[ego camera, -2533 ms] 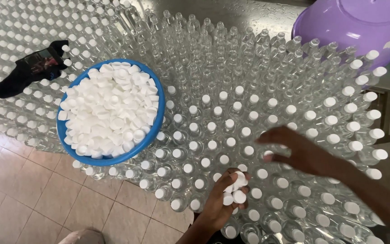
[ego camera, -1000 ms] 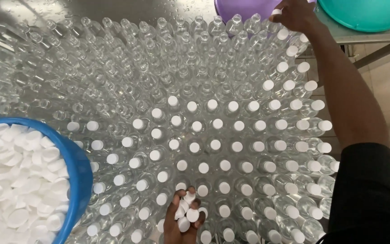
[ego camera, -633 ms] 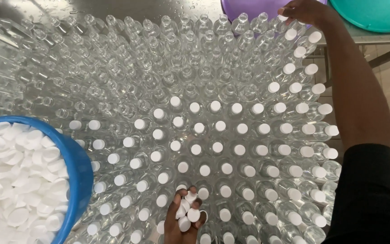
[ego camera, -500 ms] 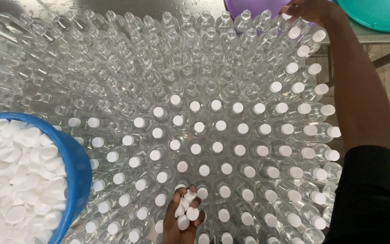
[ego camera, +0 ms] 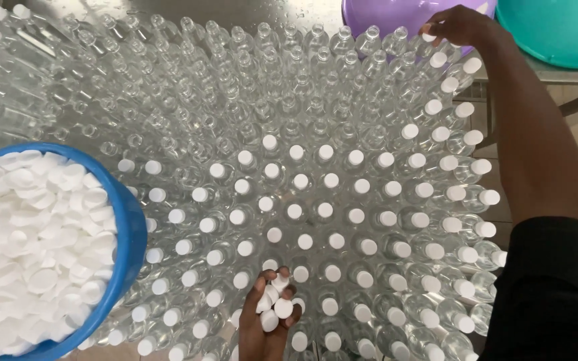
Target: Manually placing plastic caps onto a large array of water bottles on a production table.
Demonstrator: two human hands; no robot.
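Observation:
A dense field of small clear plastic bottles (ego camera: 282, 113) stands upright on a metal table. Those near me wear white caps (ego camera: 329, 207); the far rows are uncapped. My left hand (ego camera: 265, 321) is at the bottom middle, cupped palm-up around several loose white caps (ego camera: 274, 304). My right hand (ego camera: 459, 27) is stretched to the far right corner, fingers pinching a white cap onto a bottle (ego camera: 429, 37) beside the purple basin.
A blue bowl (ego camera: 128, 247) heaped with white caps sits among the bottles at lower left. A purple basin (ego camera: 396, 13) and a teal basin (ego camera: 556, 30) stand at the far right. Tiled floor shows beyond the table's right edge.
The view shifted from the near rows to the far right corner. My right hand reached out to the bottles by the purple basin and has edged slightly left; the left hand keeps its caps.

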